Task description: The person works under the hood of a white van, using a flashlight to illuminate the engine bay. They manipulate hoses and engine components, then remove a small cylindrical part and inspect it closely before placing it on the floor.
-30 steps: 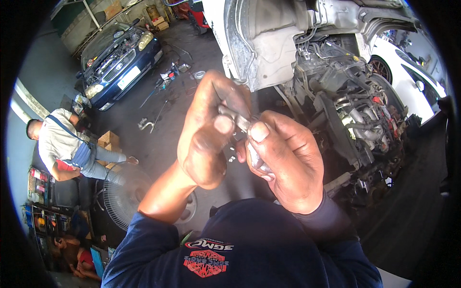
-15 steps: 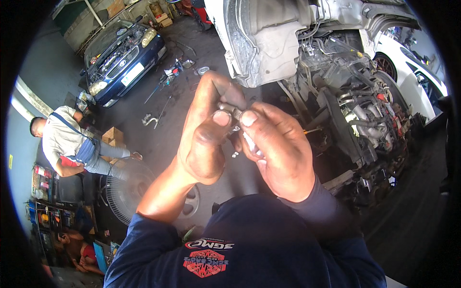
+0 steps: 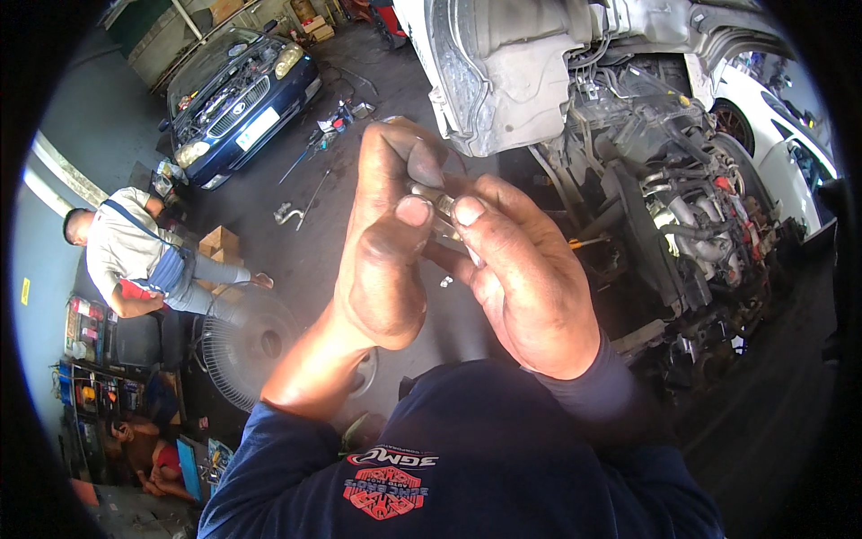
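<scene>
Both hands meet in front of my chest, around a small metal cylindrical piece [image 3: 444,205]. My left hand [image 3: 382,260] pinches one end of it between thumb and bent fingers. From the other side, my right hand [image 3: 534,278] grips it with the thumb on top and the fingers curled beneath. Only a short stretch of the piece shows between the two thumbs, so its exact kind cannot be made out. A bit of something white [image 3: 475,258] peeks out under my right thumb.
A stripped vehicle front with an exposed engine [image 3: 700,225] stands to the right. A blue car [image 3: 238,108] with its engine bay uncovered is far left. A standing fan [image 3: 251,346], a person [image 3: 135,247] and a second, seated person [image 3: 153,458] are left. Tools [image 3: 337,119] lie on the floor.
The view has shifted slightly. Both hands keep hold of the metal piece, with the fingers a little rearranged. Less of the white material in my right hand shows.
</scene>
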`<state>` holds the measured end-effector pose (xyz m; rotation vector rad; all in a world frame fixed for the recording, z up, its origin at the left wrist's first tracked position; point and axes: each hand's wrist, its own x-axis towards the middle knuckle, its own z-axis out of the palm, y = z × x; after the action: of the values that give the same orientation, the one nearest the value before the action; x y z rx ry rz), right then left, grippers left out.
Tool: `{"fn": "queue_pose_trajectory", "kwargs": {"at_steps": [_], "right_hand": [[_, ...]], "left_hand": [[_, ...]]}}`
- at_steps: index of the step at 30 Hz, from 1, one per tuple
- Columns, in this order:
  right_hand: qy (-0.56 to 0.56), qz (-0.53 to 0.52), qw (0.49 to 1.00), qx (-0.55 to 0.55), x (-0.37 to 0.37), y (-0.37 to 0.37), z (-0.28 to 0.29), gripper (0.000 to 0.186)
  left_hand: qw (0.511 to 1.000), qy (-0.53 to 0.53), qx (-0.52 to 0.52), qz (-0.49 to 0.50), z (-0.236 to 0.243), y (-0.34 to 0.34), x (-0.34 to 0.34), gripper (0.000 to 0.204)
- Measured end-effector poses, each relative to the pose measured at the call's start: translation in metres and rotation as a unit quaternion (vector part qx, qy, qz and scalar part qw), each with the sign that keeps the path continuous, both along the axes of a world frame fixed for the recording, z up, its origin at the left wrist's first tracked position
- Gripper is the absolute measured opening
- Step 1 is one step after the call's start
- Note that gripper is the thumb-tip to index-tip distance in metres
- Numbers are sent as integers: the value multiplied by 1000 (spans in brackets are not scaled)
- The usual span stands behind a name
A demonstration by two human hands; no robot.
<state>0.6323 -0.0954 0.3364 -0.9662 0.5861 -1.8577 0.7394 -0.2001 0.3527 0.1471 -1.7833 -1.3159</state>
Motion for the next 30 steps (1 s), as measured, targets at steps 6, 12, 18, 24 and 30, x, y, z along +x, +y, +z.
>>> {"fn": "queue_pose_trajectory", "kwargs": {"at_steps": [6,12,18,24,30], "right_hand": [[5,7,1000,30,-10,5,-8,19],[6,-40,998,46,-14,2,-11,22],[60,-77,993,60,-14,6,0,28],[84,-69,991,81,-13,4,4,30],[84,-68,991,83,-15,3,3,30]], "left_hand": [[932,-101,-340,72,4,-28,4,48],[992,-54,-113,-19,9,-36,10,59],[992,-77,-59,-86,13,-54,18,34],[981,-94,-148,-87,16,-65,17,29],[956,-130,-256,-50,34,-68,24,27]]}}
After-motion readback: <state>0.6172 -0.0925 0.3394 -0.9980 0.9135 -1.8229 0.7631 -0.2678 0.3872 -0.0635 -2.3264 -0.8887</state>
